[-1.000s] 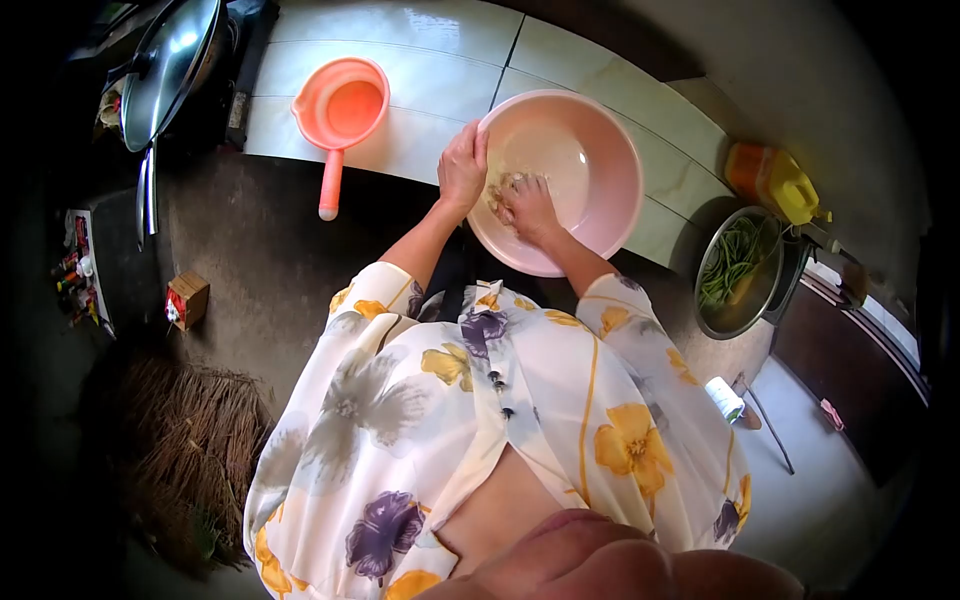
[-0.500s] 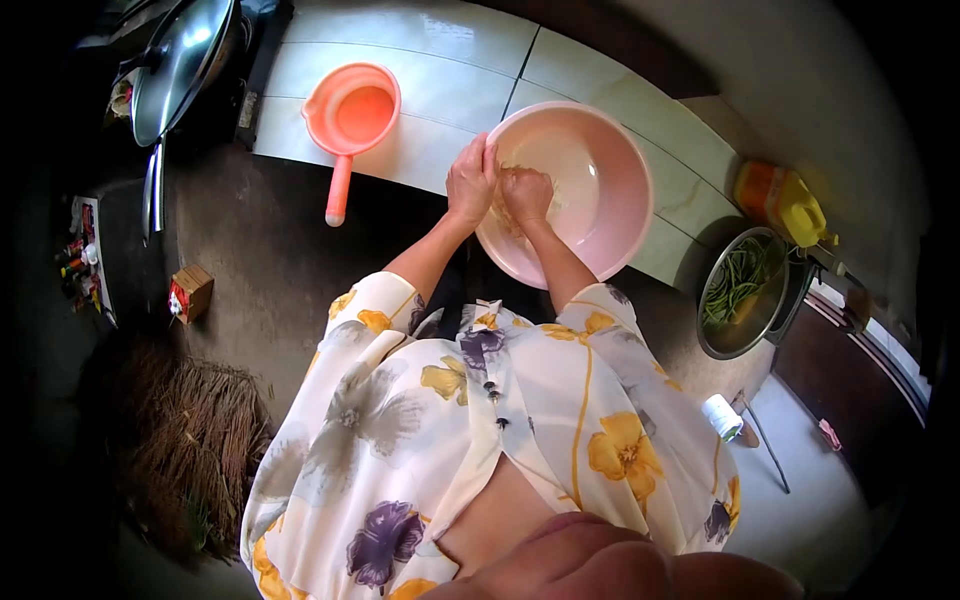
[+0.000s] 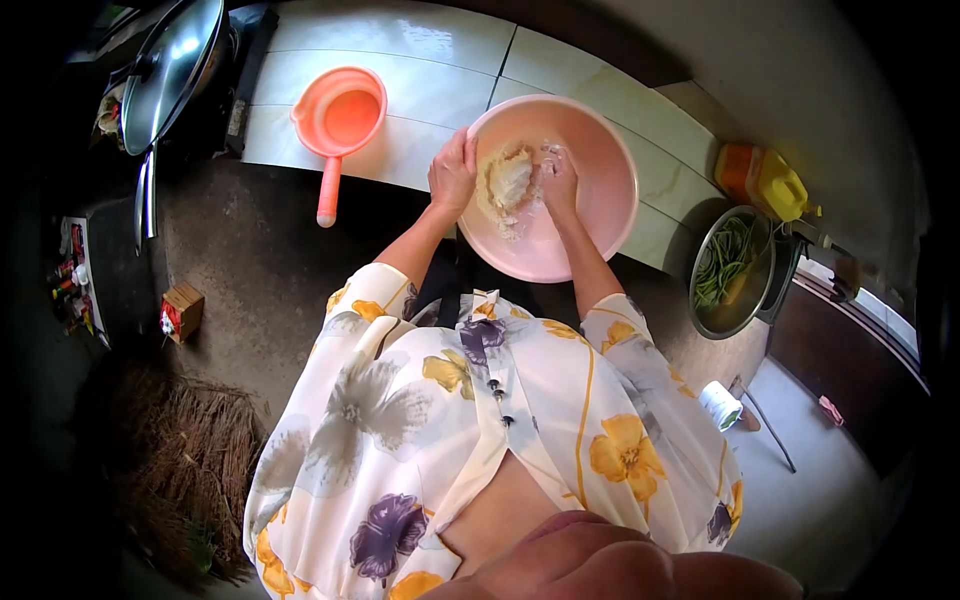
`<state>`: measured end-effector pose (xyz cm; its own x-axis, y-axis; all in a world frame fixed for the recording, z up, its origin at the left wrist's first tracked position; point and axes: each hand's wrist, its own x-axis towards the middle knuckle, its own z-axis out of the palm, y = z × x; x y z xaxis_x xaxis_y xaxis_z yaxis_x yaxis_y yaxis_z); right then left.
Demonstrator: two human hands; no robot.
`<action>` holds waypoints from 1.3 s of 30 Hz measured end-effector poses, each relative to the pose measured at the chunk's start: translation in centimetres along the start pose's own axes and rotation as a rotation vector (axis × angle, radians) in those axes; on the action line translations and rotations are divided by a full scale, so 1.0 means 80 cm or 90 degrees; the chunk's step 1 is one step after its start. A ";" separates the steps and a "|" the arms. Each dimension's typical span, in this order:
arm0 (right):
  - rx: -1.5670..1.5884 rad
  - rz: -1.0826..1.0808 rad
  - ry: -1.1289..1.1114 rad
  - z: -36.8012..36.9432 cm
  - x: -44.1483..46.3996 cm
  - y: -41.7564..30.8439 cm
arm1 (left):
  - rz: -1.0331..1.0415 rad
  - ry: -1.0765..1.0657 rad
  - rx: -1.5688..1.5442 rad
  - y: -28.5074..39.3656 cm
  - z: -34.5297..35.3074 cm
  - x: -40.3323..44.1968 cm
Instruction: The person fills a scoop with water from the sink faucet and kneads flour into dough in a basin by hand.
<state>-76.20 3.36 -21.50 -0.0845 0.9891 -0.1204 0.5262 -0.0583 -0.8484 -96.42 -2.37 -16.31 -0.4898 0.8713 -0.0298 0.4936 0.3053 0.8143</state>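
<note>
A round pink basin (image 3: 615, 190) stands at the edge of the tiled counter. My left hand (image 3: 453, 174) grips its left rim, the thumb at the top and the fingers round the wall. Inside the basin a pale lump of dough (image 3: 511, 180) lies at the left, with loose crumbs and smears about it. My right hand (image 3: 558, 182) is in the basin just right of the dough, its fingers curled and dusted white; whether anything is between them is too small to tell.
An orange dipper (image 3: 349, 116) stands on the counter at the left. Further left is a pan with a glass lid (image 3: 172, 75). At the right are a metal bowl of green beans (image 3: 730, 265) and a yellow-and-orange container (image 3: 765, 182). Dry brush (image 3: 190, 460) lies on the floor.
My right hand has moved right, off the dough, which now shows as a whitish lump. My left hand stays on the rim. The whole view has shifted slightly.
</note>
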 end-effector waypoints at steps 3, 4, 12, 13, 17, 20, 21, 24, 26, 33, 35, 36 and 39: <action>0.076 0.051 -0.039 0.028 0.003 0.048 | 0.002 0.012 -0.004 -0.003 0.002 0.003; 0.101 0.068 -0.053 0.030 0.001 0.043 | 0.000 0.013 0.004 -0.004 0.003 0.002; 0.169 0.184 -0.127 0.013 -0.018 0.020 | -0.010 0.004 -0.005 -0.001 0.005 0.001; 0.170 0.183 -0.127 0.011 -0.022 0.012 | -0.004 0.008 0.004 0.001 0.005 0.000; 0.165 0.097 -0.097 0.005 -0.032 -0.027 | -0.020 -0.012 -0.018 0.009 0.009 -0.002; -0.012 0.046 -0.088 0.004 -0.032 -0.035 | -0.011 -0.018 -0.009 0.006 0.015 -0.002; -0.109 -0.001 -0.073 0.003 -0.031 -0.035 | -0.012 -0.013 -0.009 0.007 0.015 -0.002; -0.171 -0.027 -0.106 0.000 -0.027 -0.036 | -0.015 -0.006 -0.006 0.007 0.017 -0.004; -0.156 -0.014 -0.101 0.000 -0.023 -0.040 | -0.016 -0.003 -0.005 0.006 0.018 -0.003; -0.285 -0.195 0.004 0.059 -0.007 -0.015 | -0.029 0.003 -0.013 0.010 0.016 -0.005; -0.320 -0.245 0.035 0.078 -0.022 0.003 | -0.024 0.013 -0.004 0.011 0.016 -0.006; -0.356 -0.296 0.069 0.084 -0.022 0.002 | -0.021 0.004 -0.004 0.013 0.014 -0.005; -0.375 -0.254 0.020 0.092 -0.007 0.005 | -0.012 -0.015 -0.002 0.014 0.010 -0.004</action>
<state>-82.17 1.79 -25.59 -0.3465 0.9237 0.1633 0.8307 0.3831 -0.4040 -95.15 -2.01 -15.85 -0.4816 0.8744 -0.0594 0.4821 0.3209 0.8152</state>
